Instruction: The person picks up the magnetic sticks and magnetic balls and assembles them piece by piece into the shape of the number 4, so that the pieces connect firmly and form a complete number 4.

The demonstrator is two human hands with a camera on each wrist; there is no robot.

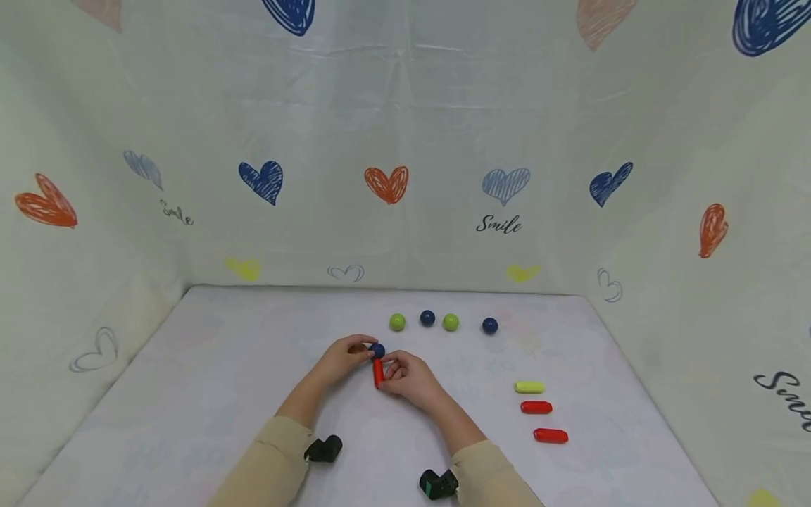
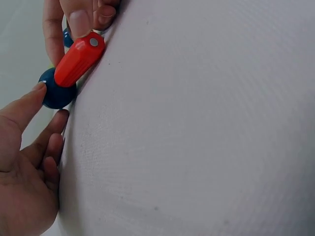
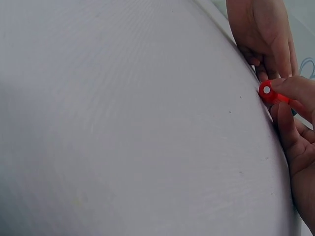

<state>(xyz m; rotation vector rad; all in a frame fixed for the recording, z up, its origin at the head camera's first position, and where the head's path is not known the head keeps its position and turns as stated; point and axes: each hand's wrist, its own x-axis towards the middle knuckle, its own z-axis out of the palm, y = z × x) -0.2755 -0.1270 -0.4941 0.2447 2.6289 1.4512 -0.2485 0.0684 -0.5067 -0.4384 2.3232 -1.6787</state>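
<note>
Near the middle of the table, my left hand (image 1: pixel 342 360) pinches a dark blue ball (image 1: pixel 377 350) between thumb and fingers. My right hand (image 1: pixel 412 380) holds a short red rod (image 1: pixel 378 373) by finger and thumb. One end of the rod meets the ball in the left wrist view, where the ball (image 2: pixel 59 98) lies under my left thumb. A round silvery disc (image 2: pixel 93 42) shows on the rod's near end. From the right wrist, fingers cover much of the red rod (image 3: pixel 266 90), and the ball is mostly hidden.
Beyond the hands are two green balls (image 1: pixel 397 322) and two dark blue balls (image 1: pixel 490 326). To the right lie a yellow rod (image 1: pixel 529 387) and two more red rods (image 1: pixel 550 436). A heart-printed curtain (image 1: pixel 443 239) rises behind the white table (image 1: pixel 209 352).
</note>
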